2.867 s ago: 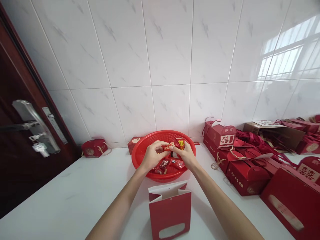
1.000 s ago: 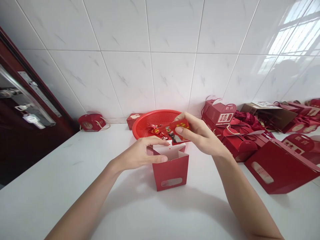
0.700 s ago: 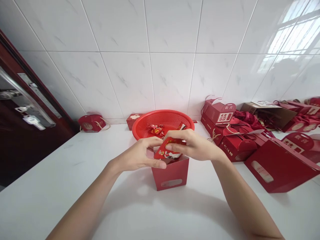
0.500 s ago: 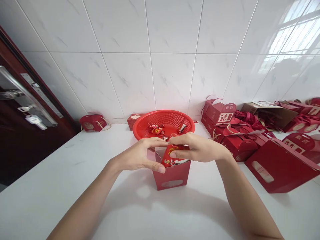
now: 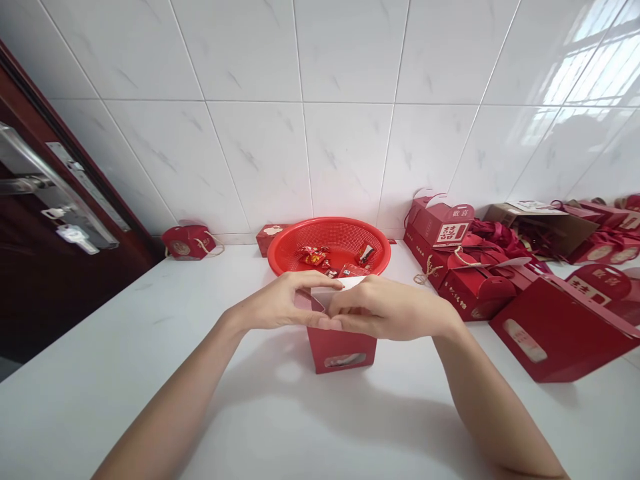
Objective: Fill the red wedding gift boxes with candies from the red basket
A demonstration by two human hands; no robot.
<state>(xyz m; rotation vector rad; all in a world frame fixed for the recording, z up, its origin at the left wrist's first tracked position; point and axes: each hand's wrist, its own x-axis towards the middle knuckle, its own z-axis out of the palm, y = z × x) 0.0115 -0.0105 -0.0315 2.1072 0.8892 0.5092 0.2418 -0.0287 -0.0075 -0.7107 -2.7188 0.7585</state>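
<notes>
Red gift bag [image 5: 343, 348] beneath both hands, left hand [image 5: 287, 301] and right hand [image 5: 387, 308].

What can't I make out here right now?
All in the head view:
Most of the inside of the standing red box: hidden by the right hand.
Some right fingertips: hidden behind that hand.
Near part of the red basket: behind the hands and box.
The door: cut off by the left edge.
Red boxes at far right: partly cut off by the right edge.
</notes>
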